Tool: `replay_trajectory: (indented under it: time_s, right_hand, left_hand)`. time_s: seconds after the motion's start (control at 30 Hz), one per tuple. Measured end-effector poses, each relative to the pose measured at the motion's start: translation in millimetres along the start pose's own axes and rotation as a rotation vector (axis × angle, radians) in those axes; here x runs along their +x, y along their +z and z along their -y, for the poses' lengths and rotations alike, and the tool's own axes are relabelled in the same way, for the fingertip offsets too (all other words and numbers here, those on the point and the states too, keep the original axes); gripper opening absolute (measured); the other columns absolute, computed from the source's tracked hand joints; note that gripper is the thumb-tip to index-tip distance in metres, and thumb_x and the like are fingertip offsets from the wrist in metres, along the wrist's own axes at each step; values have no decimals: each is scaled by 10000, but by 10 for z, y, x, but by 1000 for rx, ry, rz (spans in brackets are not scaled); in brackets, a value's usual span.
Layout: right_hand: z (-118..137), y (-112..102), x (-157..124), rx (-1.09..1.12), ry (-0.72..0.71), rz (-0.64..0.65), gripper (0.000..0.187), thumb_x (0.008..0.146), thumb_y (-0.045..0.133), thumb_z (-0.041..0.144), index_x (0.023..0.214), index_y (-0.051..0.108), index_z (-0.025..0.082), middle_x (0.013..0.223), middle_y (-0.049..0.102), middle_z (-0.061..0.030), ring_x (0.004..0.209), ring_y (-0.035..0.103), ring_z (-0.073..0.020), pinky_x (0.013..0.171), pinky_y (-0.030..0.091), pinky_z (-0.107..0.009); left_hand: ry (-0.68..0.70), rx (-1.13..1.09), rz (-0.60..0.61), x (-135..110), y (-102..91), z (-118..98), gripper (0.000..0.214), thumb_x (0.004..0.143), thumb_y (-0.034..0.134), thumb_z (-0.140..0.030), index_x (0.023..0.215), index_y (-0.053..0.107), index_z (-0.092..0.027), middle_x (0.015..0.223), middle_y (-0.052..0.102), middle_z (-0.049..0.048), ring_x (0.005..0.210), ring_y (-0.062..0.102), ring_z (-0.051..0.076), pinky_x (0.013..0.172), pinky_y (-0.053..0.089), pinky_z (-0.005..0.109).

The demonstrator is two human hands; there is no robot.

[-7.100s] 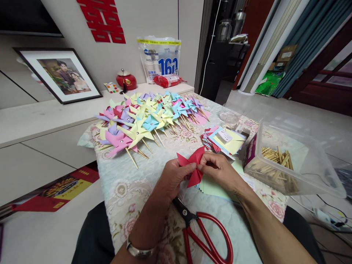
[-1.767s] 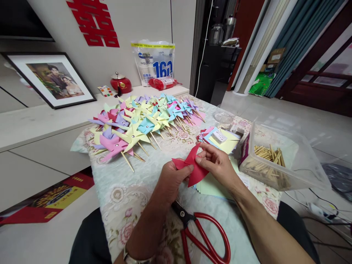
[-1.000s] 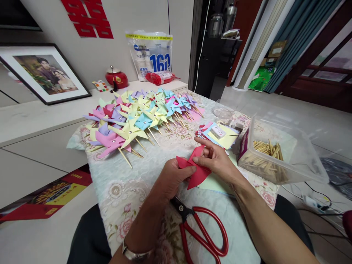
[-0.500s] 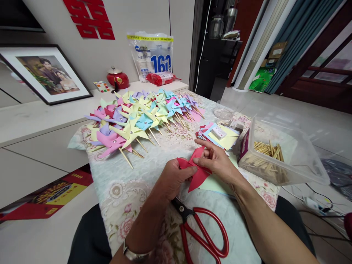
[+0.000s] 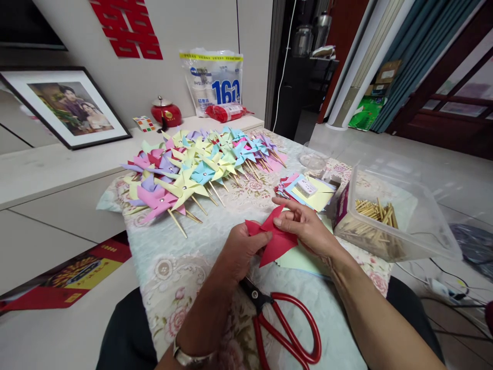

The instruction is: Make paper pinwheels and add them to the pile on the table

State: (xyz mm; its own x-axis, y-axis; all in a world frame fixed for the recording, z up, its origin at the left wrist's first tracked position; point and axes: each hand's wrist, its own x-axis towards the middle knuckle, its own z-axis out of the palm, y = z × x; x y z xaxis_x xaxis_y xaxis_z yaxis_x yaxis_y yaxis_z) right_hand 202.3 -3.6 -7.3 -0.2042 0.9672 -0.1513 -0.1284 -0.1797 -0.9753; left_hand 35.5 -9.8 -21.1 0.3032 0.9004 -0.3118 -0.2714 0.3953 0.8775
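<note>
Both hands hold a red paper pinwheel [image 5: 274, 241] just above the table, over a stack of pale green paper sheets [image 5: 298, 257]. My left hand [image 5: 241, 249] pinches its left side with thumb and fingers. My right hand [image 5: 306, 226] pinches the folded points near its centre. A large spread of finished pastel pinwheels on wooden sticks [image 5: 192, 164] lies on the far half of the table. Red-handled scissors [image 5: 283, 324] lie closed near the table's front edge, just below my left hand.
A clear plastic tub [image 5: 404, 216] of wooden sticks stands at the right. Beside it sits a pile of coloured paper squares [image 5: 308, 192] with a small white box on top. A floral cloth [image 5: 173, 267] covers the table. A framed photo and a red pot rest on the sideboard behind.
The red pinwheel has stayed between both hands; the fingers shifted a little on its folds. The view moved slightly.
</note>
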Motion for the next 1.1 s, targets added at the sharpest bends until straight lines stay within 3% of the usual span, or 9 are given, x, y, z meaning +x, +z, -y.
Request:
replay_trajectory:
  time_s: [0.13, 0.3, 0.5, 0.6, 0.77, 0.97, 1.1]
  right_hand:
    - [1, -48, 16, 48, -53, 14, 625, 771, 800, 321, 1336, 574, 180, 779, 694, 12, 674, 589, -130, 686, 429, -287]
    - [37, -87, 9, 13, -168, 18, 553, 741, 820, 263, 1272, 665, 268, 1128, 716, -58, 929, 649, -176, 848, 498, -332]
    - [78, -92, -21, -189, -334, 125, 253, 824, 744, 233, 1056, 791, 323, 1315, 668, -42, 1313, 526, -245, 1043, 458, -385]
    - [98, -96, -32, -259, -327, 166, 241, 861, 694, 223, 1049, 796, 333, 1325, 667, -36, 1319, 529, -239, 1105, 407, -409]
    - [126, -127, -44, -290, -295, 228, 232, 847, 701, 256, 1041, 798, 339, 1365, 638, -33, 1314, 530, -273, 1059, 450, -446]
    - [130, -132, -48, -361, -341, 254, 165, 865, 728, 306, 1012, 802, 320, 1349, 637, -52, 1262, 564, -266, 1080, 408, -443]
    - [128, -93, -51, -392, -328, 219, 97, 857, 740, 343, 890, 799, 274, 1302, 651, -69, 1235, 577, -266, 1058, 405, -436]
  left_hand:
    - [19, -8, -17, 10, -62, -26, 209, 596, 794, -274, 602, 623, -154, 564, 589, -13, 510, 487, 102, 520, 387, 239]
    - [23, -99, -16, 18, -138, -103, 201, 588, 819, -272, 680, 688, -150, 611, 650, 9, 567, 558, 133, 585, 456, 260]
    - [12, -225, 67, 1, -178, -185, 218, 588, 835, -264, 755, 735, -165, 707, 722, 41, 660, 638, 170, 686, 510, 290]
    - [2, -234, 80, -3, -189, -195, 205, 598, 829, -265, 754, 741, -166, 710, 725, 40, 670, 642, 167, 686, 511, 289]
    - [30, -216, 88, 3, -204, -186, 157, 604, 821, -263, 665, 708, -172, 639, 687, 15, 626, 614, 148, 644, 489, 271]
    - [13, -169, 87, 24, -205, -139, 182, 638, 795, -274, 766, 733, -160, 704, 702, 34, 661, 619, 155, 695, 489, 283]
    - [26, -107, 54, 27, -190, -128, 171, 621, 790, -284, 657, 688, -152, 596, 614, -2, 563, 516, 107, 569, 402, 233]
